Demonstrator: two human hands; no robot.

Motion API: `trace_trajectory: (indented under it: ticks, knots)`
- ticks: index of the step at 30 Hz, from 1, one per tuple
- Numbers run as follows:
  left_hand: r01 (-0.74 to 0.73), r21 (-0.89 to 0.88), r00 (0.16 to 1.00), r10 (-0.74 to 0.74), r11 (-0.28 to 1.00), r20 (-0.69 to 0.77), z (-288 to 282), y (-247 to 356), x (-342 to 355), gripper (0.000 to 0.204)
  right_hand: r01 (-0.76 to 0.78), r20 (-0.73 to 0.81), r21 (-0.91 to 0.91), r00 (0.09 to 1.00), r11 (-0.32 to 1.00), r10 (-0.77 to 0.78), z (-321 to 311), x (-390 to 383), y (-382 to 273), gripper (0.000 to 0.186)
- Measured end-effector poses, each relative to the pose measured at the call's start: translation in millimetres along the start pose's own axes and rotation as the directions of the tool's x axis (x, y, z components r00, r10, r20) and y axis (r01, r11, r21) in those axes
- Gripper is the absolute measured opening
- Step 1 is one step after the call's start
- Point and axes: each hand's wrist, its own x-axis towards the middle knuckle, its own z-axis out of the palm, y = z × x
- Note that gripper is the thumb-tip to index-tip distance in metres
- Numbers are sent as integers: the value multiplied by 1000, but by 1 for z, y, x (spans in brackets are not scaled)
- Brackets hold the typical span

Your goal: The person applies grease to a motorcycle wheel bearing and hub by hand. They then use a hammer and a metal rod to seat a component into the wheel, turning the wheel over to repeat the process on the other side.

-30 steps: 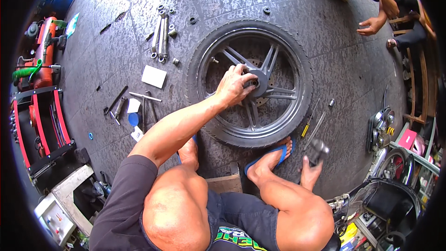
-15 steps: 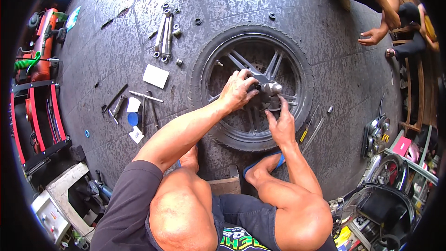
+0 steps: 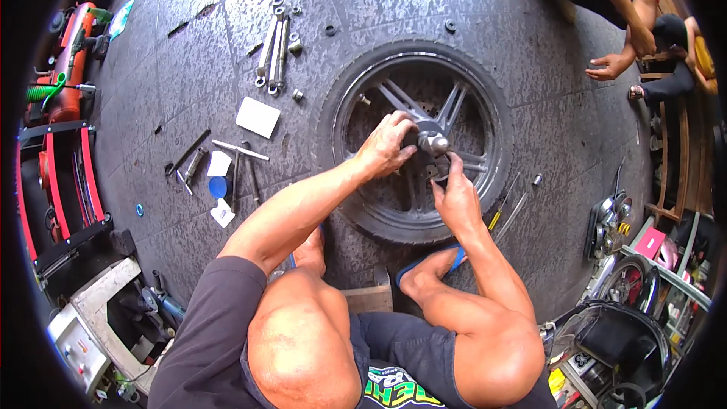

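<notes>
A grey spoked wheel (image 3: 454,102) with a black tyre (image 3: 341,121) lies flat before me. My left hand (image 3: 385,148) is curled at the hub, gripping a dark part there whose shape is hidden by my fingers. My right hand (image 3: 456,197) holds a dark metal tool (image 3: 439,168) with a rounded silver head (image 3: 434,143), against or just over the hub; contact is unclear. A yellow-handled screwdriver (image 3: 495,220) and a thin bar (image 3: 511,217) lie right of the tyre. Several wrenches (image 3: 269,49), white cards (image 3: 257,116), a T-handle tool (image 3: 241,150) and a blue lid (image 3: 217,186) lie to the left.
An orange compressor (image 3: 72,68) and a red-framed rack (image 3: 49,182) stand left. Another person's hand (image 3: 606,64) shows at upper right, with a second person (image 3: 670,68) behind. Metal parts (image 3: 609,223), a pink box (image 3: 650,242), shelving and black motorbike parts (image 3: 621,341) crowd the right.
My right hand has come up from beside my right foot to the hub, bringing the metal tool beside my left hand, which has stayed at the hub.
</notes>
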Motion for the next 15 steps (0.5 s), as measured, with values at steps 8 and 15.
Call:
trace_trajectory:
  ticks: [8,15]
  knots:
    - [-2,-11,1000,1,1000,-21,2,-2,1,32,-72,80,86,995,994,65,-12,9,-5,62]
    - [-8,14,999,8,1000,-45,4,1,2,29,-109,109,26,988,994,105,-12,17,-2,58]
